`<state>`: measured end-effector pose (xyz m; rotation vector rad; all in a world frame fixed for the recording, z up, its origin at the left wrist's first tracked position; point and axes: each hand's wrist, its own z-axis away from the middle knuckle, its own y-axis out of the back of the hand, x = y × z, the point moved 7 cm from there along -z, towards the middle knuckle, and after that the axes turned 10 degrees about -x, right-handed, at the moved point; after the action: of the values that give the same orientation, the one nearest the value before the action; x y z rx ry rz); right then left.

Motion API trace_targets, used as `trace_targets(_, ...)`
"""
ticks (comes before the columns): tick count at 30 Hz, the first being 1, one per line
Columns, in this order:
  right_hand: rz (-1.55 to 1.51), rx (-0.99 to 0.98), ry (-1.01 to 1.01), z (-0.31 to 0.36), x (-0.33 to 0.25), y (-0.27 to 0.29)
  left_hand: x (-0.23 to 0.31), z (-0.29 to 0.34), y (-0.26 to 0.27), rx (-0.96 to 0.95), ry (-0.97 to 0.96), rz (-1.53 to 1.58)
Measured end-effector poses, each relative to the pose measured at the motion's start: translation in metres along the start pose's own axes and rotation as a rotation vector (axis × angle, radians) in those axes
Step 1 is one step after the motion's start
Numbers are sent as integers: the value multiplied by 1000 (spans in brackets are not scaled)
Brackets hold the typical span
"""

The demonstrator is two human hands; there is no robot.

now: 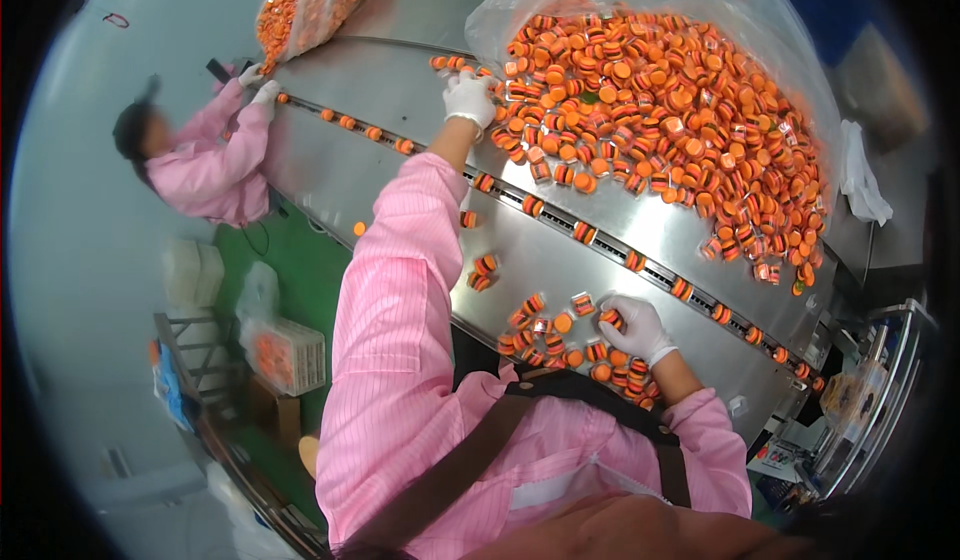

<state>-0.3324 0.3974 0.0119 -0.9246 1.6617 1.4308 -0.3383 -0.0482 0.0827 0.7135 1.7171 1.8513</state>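
My left hand [470, 100], in a white glove, reaches across the conveyor track to the near left edge of a big heap of orange, layered, burger-shaped candies [650, 100]. Its fingers look stretched out at a few loose candies [455, 63], their tips partly hidden. Low on the near side of the track, my gloved right hand [638, 330] has its fingers closed around one burger-shaped candy [611, 318]. Beside and below it lies a smaller group of the same candies [563, 323], some in clear packs. A spaced row of candies [585, 231] sits in the narrow track.
A large clear plastic bag [810, 50] spreads around the heap. At far left, a person in a pink sleeve [215, 150] handles candies by a full bag [325, 5]. A metal frame machine [880, 390] stands at the right end. A white crate [300, 355] sits on the green floor.
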Motion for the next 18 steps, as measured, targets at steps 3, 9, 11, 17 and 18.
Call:
trace_targets(3,13,-4,0,1,5,-1,16,-12,-3,-122,-109,-215)
trace_targets(9,-35,-15,5,0,10,-4,21,-28,-14,-206,-241,-425)
trace_targets(11,-24,-2,6,1,11,-4,23,-32,-16,-183,-256,-373)
trace_targets(17,-6,-16,-26,0,8,-2,13,-24,-1,3,-256,-213)
trace_targets(18,-8,-12,-30,1,8,-2,14,-16,10,46,-258,-166)
